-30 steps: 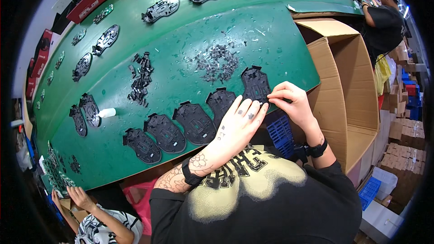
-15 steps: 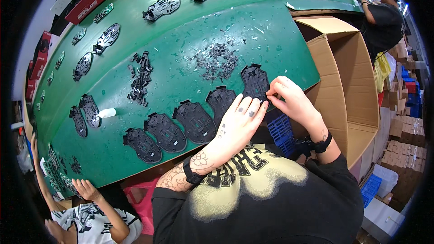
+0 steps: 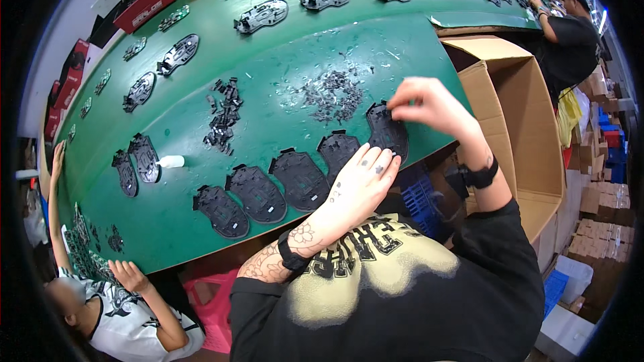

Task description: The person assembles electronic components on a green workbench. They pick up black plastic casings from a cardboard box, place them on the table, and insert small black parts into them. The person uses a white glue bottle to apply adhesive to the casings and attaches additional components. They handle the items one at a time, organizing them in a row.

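Several black plastic shells lie in a row near the front edge of the green table (image 3: 282, 60). My left hand (image 3: 362, 184) rests flat, fingers stretched, on the edge between the shell (image 3: 339, 151) and the rightmost shell (image 3: 387, 133). My right hand (image 3: 429, 104) hovers just above and right of that rightmost shell, thumb and forefinger pinched at its top edge. Whether a small piece sits between those fingertips is too small to see. A pile of tiny black parts (image 3: 332, 90) lies just beyond the shells.
A second heap of black parts (image 3: 225, 117) and a small white object (image 3: 171, 161) lie to the left. More shells line the far edge. An open cardboard box (image 3: 510, 114) stands on the right, a blue crate (image 3: 419, 198) under the table. A co-worker's hand (image 3: 127, 273) is at the lower left, another person (image 3: 570, 33) far right.
My right hand has lifted off the rightmost shell and moved up and right, fingers now pinched. My left hand has slid back toward the table edge.
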Tool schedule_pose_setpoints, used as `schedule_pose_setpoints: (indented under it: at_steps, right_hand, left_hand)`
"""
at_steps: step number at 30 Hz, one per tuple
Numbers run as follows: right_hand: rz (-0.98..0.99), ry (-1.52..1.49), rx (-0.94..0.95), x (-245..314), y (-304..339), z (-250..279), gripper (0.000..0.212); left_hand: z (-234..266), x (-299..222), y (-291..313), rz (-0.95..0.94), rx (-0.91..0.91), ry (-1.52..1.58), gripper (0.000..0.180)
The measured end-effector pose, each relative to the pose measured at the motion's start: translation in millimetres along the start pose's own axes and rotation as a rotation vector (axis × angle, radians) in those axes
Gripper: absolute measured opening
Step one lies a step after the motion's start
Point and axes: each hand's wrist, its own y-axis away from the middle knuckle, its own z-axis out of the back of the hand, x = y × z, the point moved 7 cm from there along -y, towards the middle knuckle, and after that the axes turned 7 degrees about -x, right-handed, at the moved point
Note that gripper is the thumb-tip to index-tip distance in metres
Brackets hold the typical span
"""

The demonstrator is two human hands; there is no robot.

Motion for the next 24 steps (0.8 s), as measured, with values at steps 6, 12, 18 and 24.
schedule_pose_setpoints:
  at_steps: [6, 12, 18, 24]
  right_hand:
    - [-0.1, 0.017, -0.293, -45, -55, -6, 0.017]
    - [-0.12, -0.053, -0.245, -53, -59, -6, 0.015]
    - [-0.291, -0.564, -0.253, -20, -11, 8, 0.011]
    - [-0.546, -0.964, -0.046, 14, 62, -57, 0.011]
  left_hand:
    - [31, -3, 20, -0.053, -0.062, 0.042, 0.055]
    - [64, 5, 52, 0.008, -0.116, 0.031, 0.048]
    - [46, 9, 64, -0.001, -0.11, 0.033, 0.046]
    - [40, 16, 66, 0.027, -0.113, 0.035, 0.048]
